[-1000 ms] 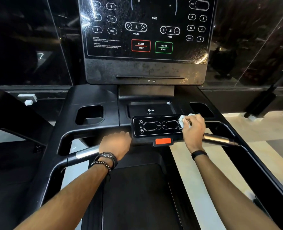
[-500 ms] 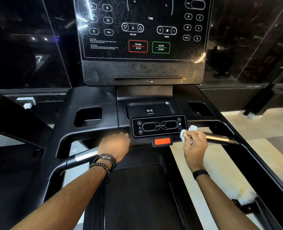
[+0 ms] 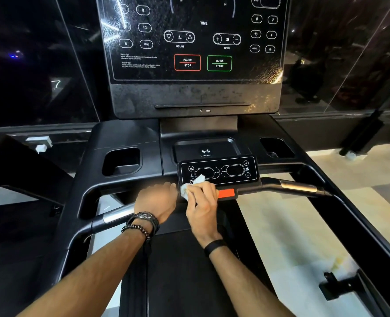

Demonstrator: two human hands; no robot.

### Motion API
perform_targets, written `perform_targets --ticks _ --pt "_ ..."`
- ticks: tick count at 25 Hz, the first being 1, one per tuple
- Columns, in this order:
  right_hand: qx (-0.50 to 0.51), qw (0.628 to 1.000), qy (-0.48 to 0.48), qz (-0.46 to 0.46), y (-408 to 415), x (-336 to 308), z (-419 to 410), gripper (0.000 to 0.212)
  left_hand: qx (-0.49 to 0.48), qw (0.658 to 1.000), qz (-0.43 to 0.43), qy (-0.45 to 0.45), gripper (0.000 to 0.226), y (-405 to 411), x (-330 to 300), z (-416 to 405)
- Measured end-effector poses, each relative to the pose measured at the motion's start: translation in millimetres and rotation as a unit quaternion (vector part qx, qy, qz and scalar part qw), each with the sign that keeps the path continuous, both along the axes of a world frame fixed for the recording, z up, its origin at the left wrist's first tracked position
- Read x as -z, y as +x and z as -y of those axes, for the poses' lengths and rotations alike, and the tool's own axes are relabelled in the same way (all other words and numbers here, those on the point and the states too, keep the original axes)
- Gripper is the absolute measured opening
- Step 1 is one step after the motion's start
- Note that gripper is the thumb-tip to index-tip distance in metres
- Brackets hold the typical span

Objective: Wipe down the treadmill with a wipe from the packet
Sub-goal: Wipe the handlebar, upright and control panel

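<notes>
Right hand (image 3: 202, 203) pinches wipe (image 3: 192, 185) at panel's (image 3: 219, 171) left edge (touching).

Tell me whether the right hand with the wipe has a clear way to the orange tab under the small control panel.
Probably yes. The right hand holds the wipe just left of the orange tab, with nothing between them; the left hand sits further left.

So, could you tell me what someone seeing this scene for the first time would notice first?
Probably the right hand, pressing a crumpled white wipe on the lower left corner of the small control panel at the centre. Close beside it, the left hand grips the handlebar, with a watch and a bead bracelet on that wrist. Above them, the big console stands out with its red PAUSE/STOP and green QUICK START boxes.
</notes>
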State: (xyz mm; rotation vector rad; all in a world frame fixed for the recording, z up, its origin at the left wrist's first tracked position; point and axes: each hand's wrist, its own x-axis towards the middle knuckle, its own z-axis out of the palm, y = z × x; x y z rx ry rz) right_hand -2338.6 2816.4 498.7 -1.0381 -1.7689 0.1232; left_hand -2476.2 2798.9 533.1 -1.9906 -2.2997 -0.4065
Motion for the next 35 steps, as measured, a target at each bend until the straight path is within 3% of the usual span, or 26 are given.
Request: perform_targets --ticks 7,11,18,24,28,33,35 --pt "-0.036 0.997 0.023 0.064 19.0 -2.1 -2.3 0.017 0.0 1.0 0.004 -0.001 0.037 -0.3 -0.3 2.0" --pt "0.036 0.998 0.017 0.042 45.5 5.6 -6.5 0.017 0.001 1.0 0.005 0.003 0.038 0.2 -1.2 2.7" --pt "0.049 0.998 0.0 0.038 65.0 20.5 6.6 0.018 0.002 1.0 0.012 0.004 0.036 0.3 -0.9 3.4" --pt "0.143 0.988 -0.053 -0.022 108.0 16.6 -12.5 0.021 -0.003 1.0 0.018 0.009 0.035 -0.5 -0.6 2.4" --pt "0.122 0.99 -0.058 -0.047 108.8 4.7 -20.1 0.014 -0.004 1.0 0.022 0.01 0.034 0.7 -0.5 2.9" --pt "0.077 0.996 -0.05 0.018 109.0 -3.3 -34.5 0.013 -0.006 1.0 0.023 0.008 0.034 0.9 -2.0 3.8" --pt "0.092 0.993 -0.068 0.002 126.1 -1.9 -43.8 0.014 -0.005 1.0 0.025 0.005 0.034 1.0 -2.6 4.3"
